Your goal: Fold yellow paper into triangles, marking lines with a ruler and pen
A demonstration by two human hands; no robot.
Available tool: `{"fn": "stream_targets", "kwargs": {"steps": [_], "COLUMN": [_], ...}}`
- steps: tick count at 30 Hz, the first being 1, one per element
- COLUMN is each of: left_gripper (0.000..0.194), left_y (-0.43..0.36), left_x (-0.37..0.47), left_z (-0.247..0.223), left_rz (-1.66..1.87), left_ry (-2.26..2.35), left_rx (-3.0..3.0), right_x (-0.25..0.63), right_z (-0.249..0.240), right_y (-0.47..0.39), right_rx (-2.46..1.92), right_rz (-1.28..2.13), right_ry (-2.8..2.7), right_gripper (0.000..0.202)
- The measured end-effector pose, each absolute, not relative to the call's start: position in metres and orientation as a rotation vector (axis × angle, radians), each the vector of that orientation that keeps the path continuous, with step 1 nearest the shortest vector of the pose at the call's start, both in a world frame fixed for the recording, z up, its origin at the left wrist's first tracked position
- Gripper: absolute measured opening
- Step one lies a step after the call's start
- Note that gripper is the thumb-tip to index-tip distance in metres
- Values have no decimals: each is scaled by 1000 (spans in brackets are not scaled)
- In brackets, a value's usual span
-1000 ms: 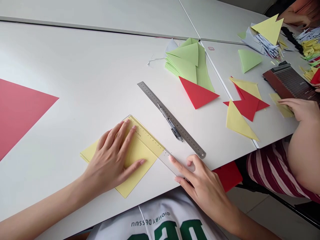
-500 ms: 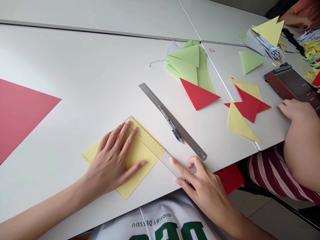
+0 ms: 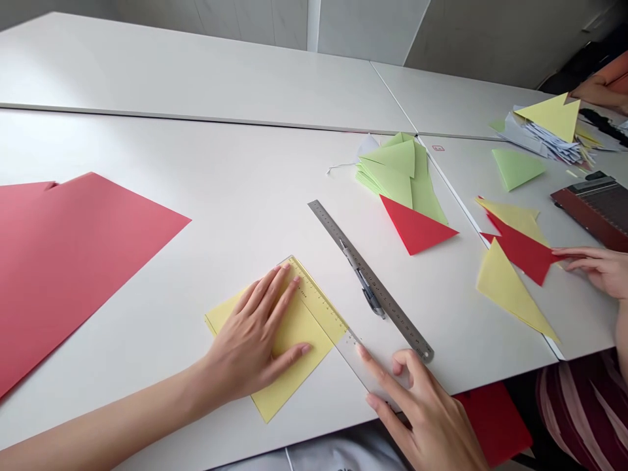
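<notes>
Well right of the steel ruler point(image 3: 395, 311), the co-worker's hand point(image 3: 606, 268) has shifted from beside the paper trimmer point(image 3: 579, 219) and now reaches a red folded piece point(image 3: 527, 248), fingertips right at its corner! My view tips up too: grey wall point(image 3: 265, 19) comes in beyond the worktop point(image 3: 196, 157), and more of the big red sheet point(image 3: 98, 248) shows, well left of the steel ruler.

And I hold my pose: just left of the steel ruler, my left grip point(image 3: 258, 343) is spread wide and flat over the yellow paper point(image 3: 284, 389), thumb stretched away, fingertips up on the clear ruler point(image 3: 321, 301). That clear ruler lies along the yellow paper's edge on the steel ruler's side, its near end running out past the sheet. There, beside the steel ruler's near end, my right grip point(image 3: 422, 409) is narrow, holding the clear ruler across its width between thumb and forefinger, another finger curled in.

Look at the pen point(image 3: 366, 288), lying along the steel ruler's left side, tip over the metal! Right of the steel ruler's far end sits a red triangle point(image 3: 417, 226), touching the green stack point(image 3: 397, 170).
</notes>
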State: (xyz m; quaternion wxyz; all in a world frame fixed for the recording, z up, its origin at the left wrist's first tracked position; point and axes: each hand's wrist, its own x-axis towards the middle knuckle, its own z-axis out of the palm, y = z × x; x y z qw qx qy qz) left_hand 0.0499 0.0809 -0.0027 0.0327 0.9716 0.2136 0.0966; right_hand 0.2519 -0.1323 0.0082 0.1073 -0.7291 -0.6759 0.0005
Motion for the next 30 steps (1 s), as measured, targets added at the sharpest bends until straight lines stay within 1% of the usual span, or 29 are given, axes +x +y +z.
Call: {"fn": "stream_targets", "kwargs": {"steps": [5,19,25,30], "left_gripper": [90,91,89,89], "left_y": [80,80,80,81], "left_x": [50,49,49,50], "left_z": [-4,-3,-3,-2], "left_rz": [293,279,297,292], "left_ry": [671,656,655,651], "left_rx": [2991,2970,2975,2980], "right_x": [255,253,248,247], "right_z": [5,6,7,6], "right_y": [-134,-134,-135,-134], "right_rx": [-2119,-2134,-2247,-2248], "right_rz": [-11,18,37,40], "right_ry": [-2058,-2052,-1993,-1978], "right_gripper": [48,48,46,46]}}
